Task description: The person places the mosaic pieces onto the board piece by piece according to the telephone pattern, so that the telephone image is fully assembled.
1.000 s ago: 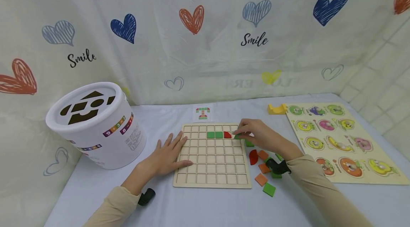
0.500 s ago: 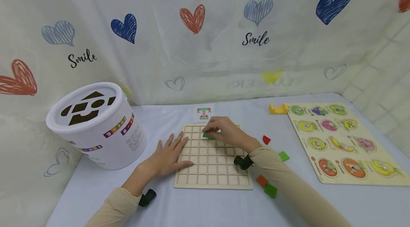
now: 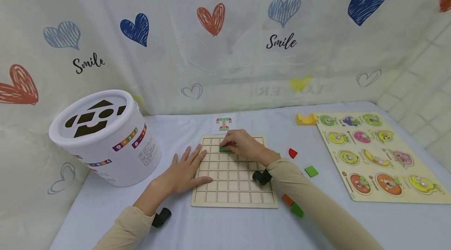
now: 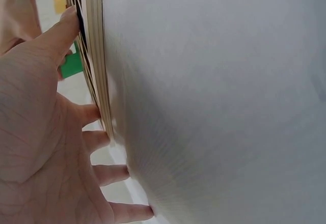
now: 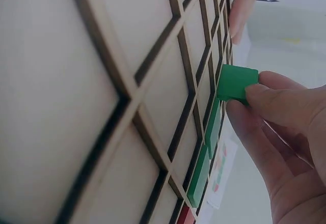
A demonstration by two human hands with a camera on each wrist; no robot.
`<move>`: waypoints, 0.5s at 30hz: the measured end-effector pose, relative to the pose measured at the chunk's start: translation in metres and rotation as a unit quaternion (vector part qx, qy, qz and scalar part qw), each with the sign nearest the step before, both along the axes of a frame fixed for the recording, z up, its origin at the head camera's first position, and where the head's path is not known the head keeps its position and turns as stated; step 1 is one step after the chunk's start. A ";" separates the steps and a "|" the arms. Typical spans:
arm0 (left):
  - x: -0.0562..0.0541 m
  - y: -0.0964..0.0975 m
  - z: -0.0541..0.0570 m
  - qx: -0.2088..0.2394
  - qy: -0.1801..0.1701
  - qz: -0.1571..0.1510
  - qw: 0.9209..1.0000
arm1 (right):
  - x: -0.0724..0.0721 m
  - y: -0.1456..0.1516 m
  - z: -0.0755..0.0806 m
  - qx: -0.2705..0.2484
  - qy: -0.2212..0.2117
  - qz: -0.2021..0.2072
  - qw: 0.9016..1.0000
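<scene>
My left hand (image 3: 183, 173) rests with spread fingers on the left edge of a wooden grid board (image 3: 222, 185). Between thumb and fingers, my right hand (image 3: 246, 146) pinches a green square tile (image 5: 237, 81) over the second row from the back. The tile stands tilted, touching or just above a cell; I cannot tell which. In the right wrist view, two green tiles, the nearer one (image 5: 200, 175) among them, lie in cells beside it, followed by a red piece (image 5: 186, 215). A card (image 3: 224, 123) with a T-shaped pattern lies behind the board.
Right of the board lie a loose red quarter-round piece (image 3: 293, 153), a green tile (image 3: 311, 171), an orange tile (image 3: 287, 199) and others partly under the sleeve. A white bucket (image 3: 105, 163) stands left; a fruit puzzle board (image 3: 338, 162) and yellow arch block (image 3: 306, 119) are right.
My right hand has carried the green tile leftward from the board's right edge to the left of the laid green tiles, then slightly further left. The left hand has stayed put.
</scene>
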State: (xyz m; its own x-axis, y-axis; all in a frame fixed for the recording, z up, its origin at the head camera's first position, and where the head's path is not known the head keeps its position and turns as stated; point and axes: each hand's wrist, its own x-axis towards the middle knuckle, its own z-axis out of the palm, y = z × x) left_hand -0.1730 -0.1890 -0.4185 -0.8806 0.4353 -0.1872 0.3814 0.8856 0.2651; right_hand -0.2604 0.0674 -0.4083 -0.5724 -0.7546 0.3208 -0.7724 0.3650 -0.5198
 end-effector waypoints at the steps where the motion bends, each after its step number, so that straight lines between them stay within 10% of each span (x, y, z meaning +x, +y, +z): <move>1: 0.000 0.000 0.001 0.002 0.000 0.000 1.000 | 0.000 0.000 0.000 0.002 -0.002 0.001 1.000; 15: 0.000 0.000 0.002 0.004 -0.002 0.001 1.000 | -0.003 -0.009 0.006 0.055 -0.002 -0.017 0.998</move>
State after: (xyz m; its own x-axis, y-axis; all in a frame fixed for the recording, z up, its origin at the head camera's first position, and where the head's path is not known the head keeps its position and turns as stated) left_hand -0.1727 -0.1886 -0.4167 -0.8813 0.4342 -0.1864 0.3779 0.8846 0.2734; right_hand -0.2639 0.0589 -0.4020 -0.5994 -0.7655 0.2340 -0.7565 0.4464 -0.4779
